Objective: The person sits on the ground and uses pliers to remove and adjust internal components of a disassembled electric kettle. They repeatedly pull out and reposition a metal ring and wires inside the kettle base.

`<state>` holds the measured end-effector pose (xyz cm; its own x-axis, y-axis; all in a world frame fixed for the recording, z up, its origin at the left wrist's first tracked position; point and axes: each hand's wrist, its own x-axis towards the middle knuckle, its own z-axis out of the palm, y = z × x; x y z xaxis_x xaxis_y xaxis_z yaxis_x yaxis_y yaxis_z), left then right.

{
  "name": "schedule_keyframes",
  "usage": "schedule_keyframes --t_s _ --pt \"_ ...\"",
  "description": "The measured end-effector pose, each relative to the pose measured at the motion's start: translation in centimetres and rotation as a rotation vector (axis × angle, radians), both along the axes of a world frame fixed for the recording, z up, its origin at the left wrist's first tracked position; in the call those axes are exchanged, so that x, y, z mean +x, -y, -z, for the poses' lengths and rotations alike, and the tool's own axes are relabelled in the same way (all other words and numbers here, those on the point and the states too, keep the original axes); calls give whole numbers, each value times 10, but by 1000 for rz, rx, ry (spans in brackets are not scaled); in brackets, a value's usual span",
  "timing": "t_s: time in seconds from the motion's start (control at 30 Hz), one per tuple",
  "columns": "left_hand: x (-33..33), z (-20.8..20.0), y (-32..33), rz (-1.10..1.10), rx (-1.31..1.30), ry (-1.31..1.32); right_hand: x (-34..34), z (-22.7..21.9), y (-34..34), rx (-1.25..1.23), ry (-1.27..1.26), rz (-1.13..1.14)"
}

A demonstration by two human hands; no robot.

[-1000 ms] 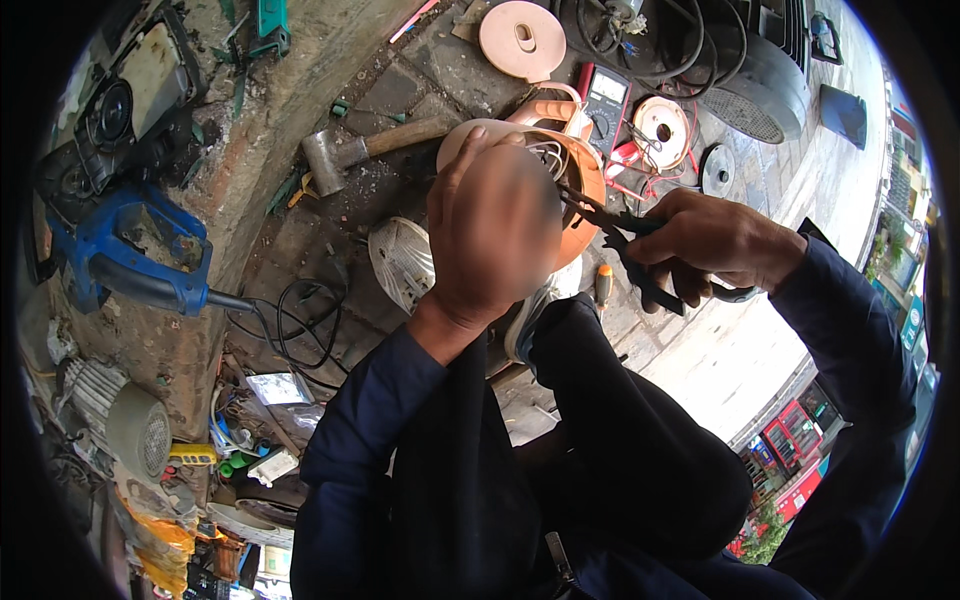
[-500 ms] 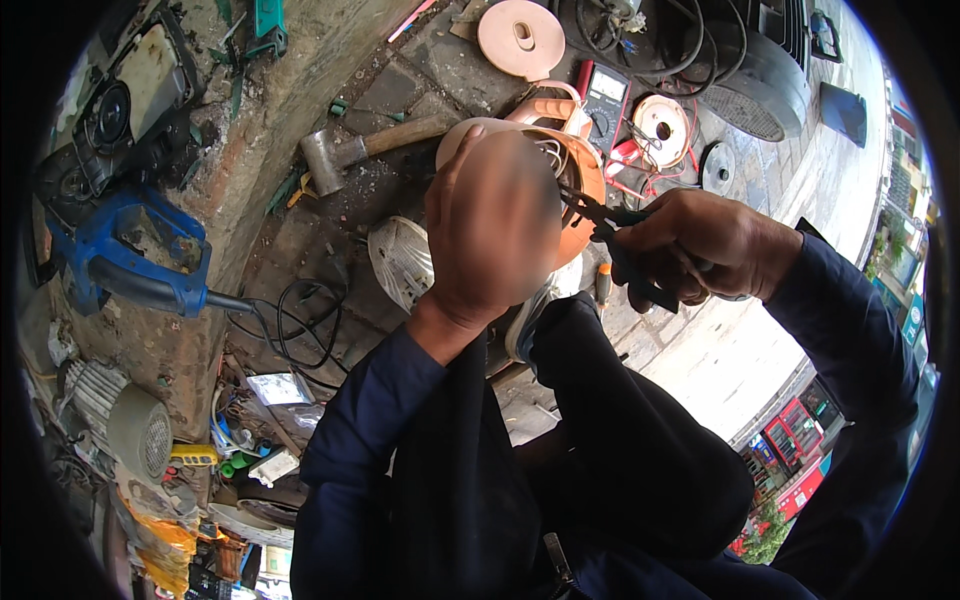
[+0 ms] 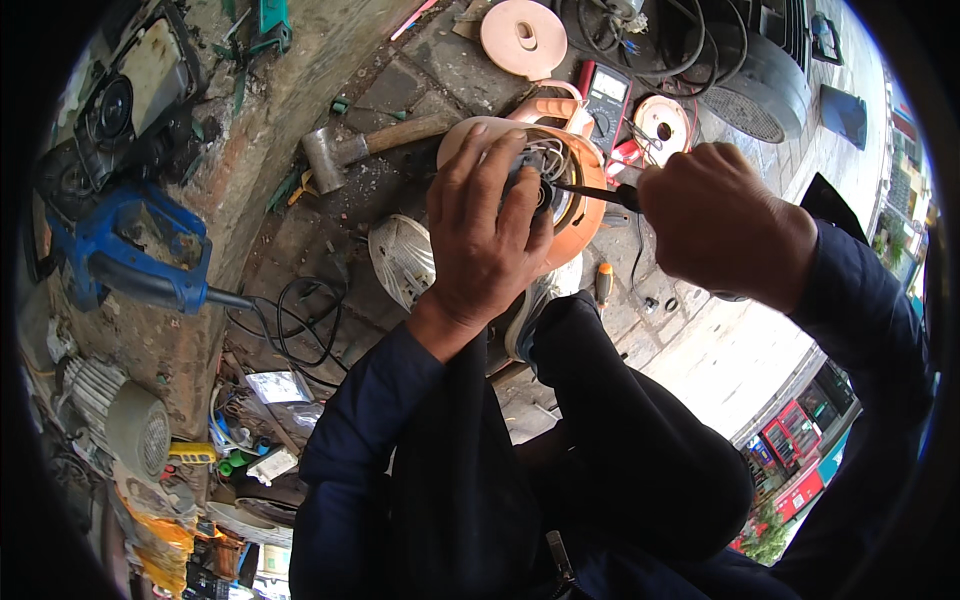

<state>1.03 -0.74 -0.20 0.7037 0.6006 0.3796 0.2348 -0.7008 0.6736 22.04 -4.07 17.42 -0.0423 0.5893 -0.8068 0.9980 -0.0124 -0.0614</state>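
In front of my knees is a round orange-pink appliance housing (image 3: 583,225) with its round side facing up, showing loose wires (image 3: 546,155) and a dark part (image 3: 543,193) inside. My left hand (image 3: 482,225) grips it, fingers over its rim and onto the dark part. My right hand (image 3: 728,220) is closed round black-handled pliers (image 3: 590,191), seen edge-on. Their narrow tip reaches into the housing beside my left fingers. What the tip touches is too small to make out.
A hammer (image 3: 405,134) lies left of the housing. Beyond it are a pink lid (image 3: 523,40), a red multimeter (image 3: 605,95) and a motor (image 3: 750,105). An orange-handled screwdriver (image 3: 603,284) lies near my right knee. At left are a blue power tool (image 3: 150,262) and a grey motor (image 3: 125,420).
My right hand has turned over and moved slightly up, so the pliers now show edge-on rather than broadside. My left hand stays at the housing.
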Motion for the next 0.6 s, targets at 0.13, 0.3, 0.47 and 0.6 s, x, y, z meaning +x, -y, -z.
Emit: schedule_keyframes --t_s 0.13,0.3,0.47,0.6 --pt "0 -1 1 -12 -1 3 18 19 2 -459 -62 584" --pt "0 1 1 -4 5 12 26 27 22 -661 -383 1356" --pt "0 -1 2 -8 11 -16 27 30 26 -704 -514 1436" --pt "0 -3 1 -1 7 -20 27 31 24 -704 -528 1433"
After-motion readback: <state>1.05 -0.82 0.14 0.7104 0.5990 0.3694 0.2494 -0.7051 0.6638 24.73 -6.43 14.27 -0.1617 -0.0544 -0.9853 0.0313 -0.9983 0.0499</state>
